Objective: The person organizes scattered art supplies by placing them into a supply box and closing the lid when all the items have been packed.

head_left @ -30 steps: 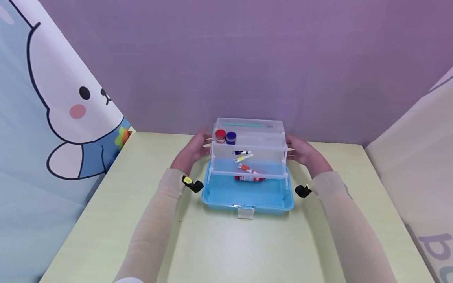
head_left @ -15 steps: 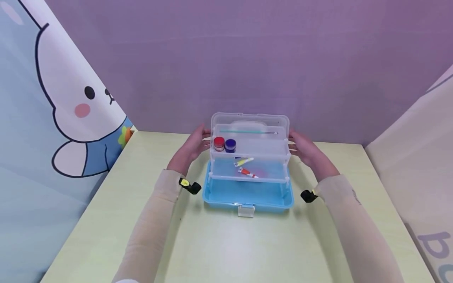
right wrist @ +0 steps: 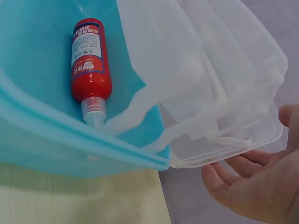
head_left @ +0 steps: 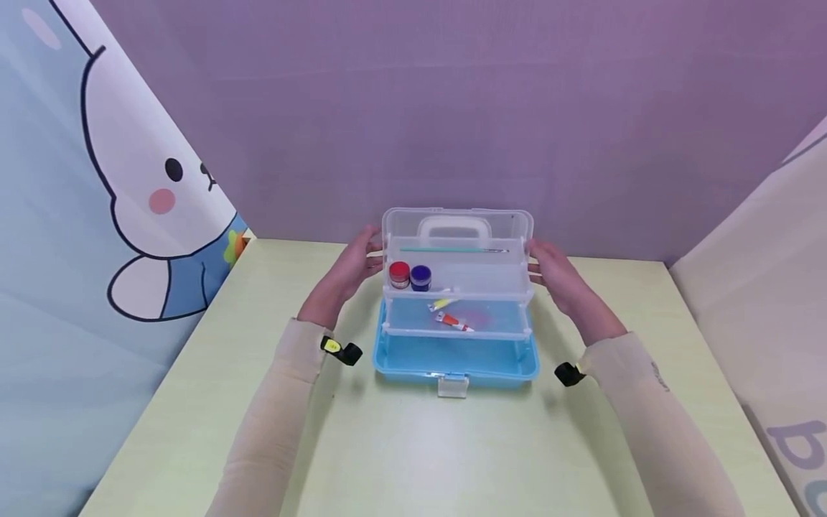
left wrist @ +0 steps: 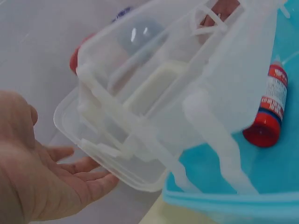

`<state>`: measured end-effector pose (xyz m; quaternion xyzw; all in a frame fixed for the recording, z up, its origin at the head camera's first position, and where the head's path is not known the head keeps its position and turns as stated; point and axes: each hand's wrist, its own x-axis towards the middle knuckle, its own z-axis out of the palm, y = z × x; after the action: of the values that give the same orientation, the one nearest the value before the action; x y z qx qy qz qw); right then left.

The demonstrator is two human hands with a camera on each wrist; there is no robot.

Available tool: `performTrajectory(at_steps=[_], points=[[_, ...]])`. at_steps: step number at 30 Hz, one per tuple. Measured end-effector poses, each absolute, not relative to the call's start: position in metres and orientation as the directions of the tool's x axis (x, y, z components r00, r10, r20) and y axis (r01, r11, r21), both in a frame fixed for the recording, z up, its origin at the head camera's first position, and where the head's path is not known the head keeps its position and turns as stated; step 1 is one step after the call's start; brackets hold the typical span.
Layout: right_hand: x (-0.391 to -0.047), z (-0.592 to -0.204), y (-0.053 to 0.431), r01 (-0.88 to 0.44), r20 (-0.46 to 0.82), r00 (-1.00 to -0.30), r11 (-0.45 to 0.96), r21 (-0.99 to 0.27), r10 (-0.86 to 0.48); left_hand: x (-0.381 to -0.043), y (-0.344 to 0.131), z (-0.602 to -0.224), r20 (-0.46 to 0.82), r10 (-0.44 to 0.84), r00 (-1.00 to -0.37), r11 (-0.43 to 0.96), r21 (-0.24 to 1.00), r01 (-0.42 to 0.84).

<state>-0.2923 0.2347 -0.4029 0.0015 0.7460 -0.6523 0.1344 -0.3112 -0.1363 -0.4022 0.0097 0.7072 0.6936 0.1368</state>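
A blue-based storage box (head_left: 455,359) stands unfolded, with clear tiered trays (head_left: 465,276) and a clear lid (head_left: 510,222) with a white handle behind them. My left hand (head_left: 349,273) is at the lid's left side, fingers extended along its outer face in the left wrist view. On the other side, my right hand (head_left: 561,283) has its fingers by the lid's outer edge. A red-capped jar (head_left: 399,276), a purple-capped jar (head_left: 421,278), a paintbrush (head_left: 452,250) and small paint tubes (head_left: 454,321) lie in the trays. A red bottle (right wrist: 91,60) lies in the base.
The box stands on a pale table (head_left: 413,452), near a purple backdrop (head_left: 452,108). A rabbit-print curtain (head_left: 58,287) hangs at the left, a pale one (head_left: 769,301) at the right. A transparent latch (head_left: 453,388) hangs at the box's front.
The trays have come forward and lower, and the lid shows more, its handle now visible. Both hands have moved slightly apart. In the head view, the red bottle has become hidden behind the lower tray.
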Motion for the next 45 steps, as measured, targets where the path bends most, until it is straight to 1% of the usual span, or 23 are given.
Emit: performTrajectory(at_steps=[4,10,14,22,26,31,38,41,45], points=[[-0.291,-0.400,0.232,0.170,-0.187,-0.968,0.113,-0.979,-0.169,-0.308,-0.136,-0.397,-0.136,0.244,-0.960,0.033,0.991,-0.132],[-0.289,-0.397,0.230,0.140,-0.142,-0.974,0.027,-0.990,-0.175,-0.311,-0.137,-0.397,-0.080,0.265,-0.961,-0.056,0.994,-0.098],[-0.286,-0.396,0.230,0.102,-0.097,-0.980,-0.021,-0.995,-0.173,-0.312,-0.138,-0.398,-0.049,0.260,-0.964,-0.101,0.992,-0.077],[-0.277,-0.403,0.230,0.067,-0.060,-0.985,-0.043,-0.997,-0.160,-0.306,-0.136,-0.401,-0.035,0.209,-0.977,-0.081,0.995,-0.053],[-0.271,-0.405,0.227,0.066,-0.061,-0.989,-0.027,-0.997,-0.136,-0.302,-0.135,-0.402,-0.041,0.184,-0.982,-0.062,0.997,-0.053],[-0.263,-0.409,0.223,0.059,-0.062,-0.993,0.030,-0.998,-0.100,-0.299,-0.133,-0.402,-0.052,0.131,-0.990,-0.038,0.998,-0.058],[-0.257,-0.410,0.218,-0.007,-0.005,-0.992,0.095,-0.995,-0.126,-0.298,-0.129,-0.399,-0.052,0.094,-0.994,0.002,0.999,-0.052],[-0.256,-0.406,0.218,-0.024,0.011,-0.990,0.090,-0.996,-0.142,-0.299,-0.127,-0.403,-0.042,0.085,-0.996,-0.011,0.999,-0.043],[-0.254,-0.404,0.221,-0.001,-0.012,-0.989,0.083,-0.997,-0.149,-0.295,-0.127,-0.407,-0.034,0.079,-0.996,-0.051,0.998,-0.038]])
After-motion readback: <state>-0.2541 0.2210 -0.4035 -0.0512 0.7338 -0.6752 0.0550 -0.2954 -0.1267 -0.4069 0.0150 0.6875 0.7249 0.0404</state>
